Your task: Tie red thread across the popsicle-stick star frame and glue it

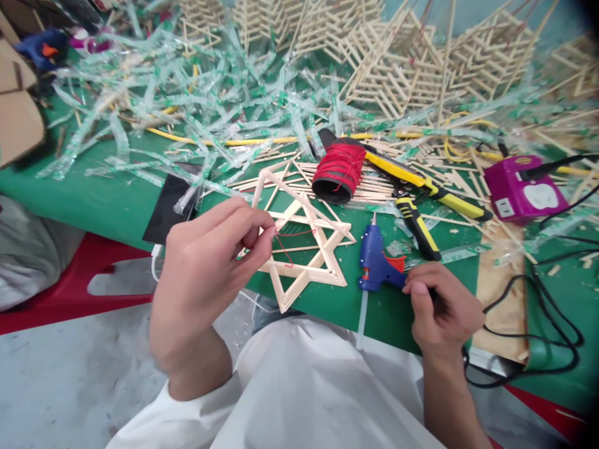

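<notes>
My left hand (219, 255) is raised over the left side of a wooden stick star (322, 265), with thumb and fingers pinched on a thin red string (286, 252). The string's loose length curls over the star's open middle. Built from stacked pale sticks, the star lies on the green table near its front edge. To its right, my right hand (444, 305) is closed around the handle end of a blue hot glue gun (373, 252). The gun's nozzle points away from me, and a translucent glue stick (362, 312) sticks out at the back.
Behind the star stands a red string spool (340, 165), beside yellow-black cutters (412, 171) and loose sticks. A purple box (519, 190) with black cables sits right. Torn plastic wrapping (210, 93) and several stick structures (402, 62) cover the back. A black phone-like slab (168, 209) lies left.
</notes>
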Tool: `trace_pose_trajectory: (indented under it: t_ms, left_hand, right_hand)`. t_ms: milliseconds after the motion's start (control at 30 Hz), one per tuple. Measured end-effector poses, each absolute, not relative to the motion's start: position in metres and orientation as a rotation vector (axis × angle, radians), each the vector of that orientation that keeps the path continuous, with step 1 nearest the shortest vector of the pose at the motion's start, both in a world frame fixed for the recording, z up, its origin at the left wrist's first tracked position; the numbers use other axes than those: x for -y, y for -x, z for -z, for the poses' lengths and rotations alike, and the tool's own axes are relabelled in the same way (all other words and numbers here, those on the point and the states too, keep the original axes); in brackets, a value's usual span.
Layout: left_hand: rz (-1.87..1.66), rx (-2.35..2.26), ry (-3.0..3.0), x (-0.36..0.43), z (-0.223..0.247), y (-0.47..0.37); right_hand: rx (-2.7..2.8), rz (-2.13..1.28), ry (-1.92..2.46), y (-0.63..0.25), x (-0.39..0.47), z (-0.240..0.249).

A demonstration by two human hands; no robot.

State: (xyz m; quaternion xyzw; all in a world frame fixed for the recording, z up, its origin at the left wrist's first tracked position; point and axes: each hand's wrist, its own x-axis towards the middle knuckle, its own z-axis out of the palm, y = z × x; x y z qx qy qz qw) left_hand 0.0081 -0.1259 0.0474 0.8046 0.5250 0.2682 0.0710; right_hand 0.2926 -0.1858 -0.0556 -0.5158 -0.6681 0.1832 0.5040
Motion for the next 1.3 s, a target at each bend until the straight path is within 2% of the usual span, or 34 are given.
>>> trace_pose_trajectory:
  t_ms: [1300]
  left_hand:
    - [-0.796,-1.565,-2.438,0.1259,-0.0464,-0.0057]
  right_hand:
    - [1.616,-0.439,1.246,-0.2934,0.1852,0.056]
